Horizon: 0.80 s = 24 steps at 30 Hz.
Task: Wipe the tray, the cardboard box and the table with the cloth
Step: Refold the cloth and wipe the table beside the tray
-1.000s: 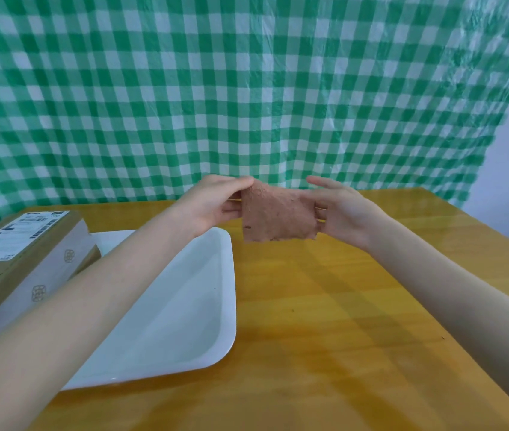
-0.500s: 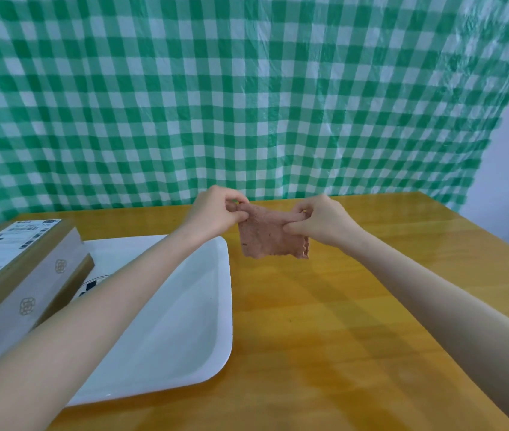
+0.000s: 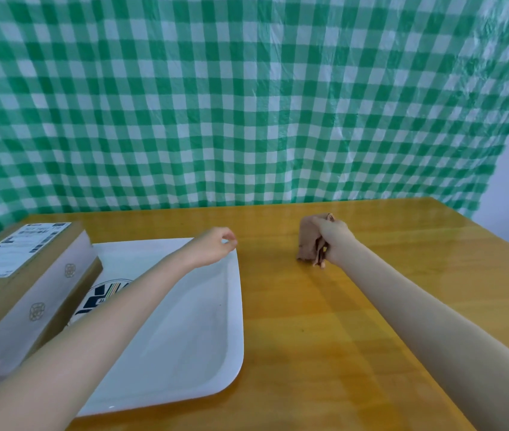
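Observation:
My right hand (image 3: 334, 241) grips the bunched brown cloth (image 3: 307, 241), whose lower edge touches the wooden table (image 3: 324, 321) right of centre. My left hand (image 3: 214, 248) hovers over the far right corner of the white tray (image 3: 203, 337), fingers loosely curled with thumb and forefinger nearly pinched, holding nothing. The tray lies on the left half of the table, with a printed logo partly hidden under my left forearm. A cardboard box (image 3: 19, 284) with a white shipping label rests at the far left, overlapping the tray's left edge.
A green and white checked sheet (image 3: 247, 104) hangs right behind the table's far edge. The table's right edge (image 3: 496, 231) runs diagonally at the right, with a pale wall beyond it.
Both hands held the cloth spread between them in the air. Now my left hand has let go and moved left over the tray, and my right hand has bunched the cloth and lowered it to the table.

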Each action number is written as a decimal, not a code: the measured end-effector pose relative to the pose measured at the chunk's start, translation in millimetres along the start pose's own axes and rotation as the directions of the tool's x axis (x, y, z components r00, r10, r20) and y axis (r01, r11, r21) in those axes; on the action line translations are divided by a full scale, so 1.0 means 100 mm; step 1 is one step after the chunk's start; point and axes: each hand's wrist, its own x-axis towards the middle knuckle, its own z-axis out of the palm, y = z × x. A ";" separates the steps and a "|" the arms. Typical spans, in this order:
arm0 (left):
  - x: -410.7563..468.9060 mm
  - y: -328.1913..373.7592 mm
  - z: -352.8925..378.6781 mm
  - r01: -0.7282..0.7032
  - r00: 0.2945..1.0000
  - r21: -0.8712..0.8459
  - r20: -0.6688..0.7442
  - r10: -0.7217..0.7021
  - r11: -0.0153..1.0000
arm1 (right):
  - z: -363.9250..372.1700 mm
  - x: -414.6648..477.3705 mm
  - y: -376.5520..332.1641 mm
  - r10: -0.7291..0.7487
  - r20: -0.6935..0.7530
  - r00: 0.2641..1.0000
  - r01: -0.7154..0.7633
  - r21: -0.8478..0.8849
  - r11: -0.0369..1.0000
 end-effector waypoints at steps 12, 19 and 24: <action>-0.02 -0.20 0.17 -0.013 0.994 0.310 0.111 -0.023 0.951 | 0.74 0.22 0.53 -0.251 0.308 0.917 0.383 -0.855 0.349; 0.09 -0.24 0.31 -0.049 0.990 0.312 0.138 0.006 0.949 | 1.09 0.15 0.55 -0.249 0.496 0.832 0.555 -0.765 0.327; 0.15 -0.26 0.37 -0.040 0.992 0.367 0.123 -0.006 0.929 | 1.05 0.15 0.61 -0.287 0.577 0.765 0.642 -0.721 0.263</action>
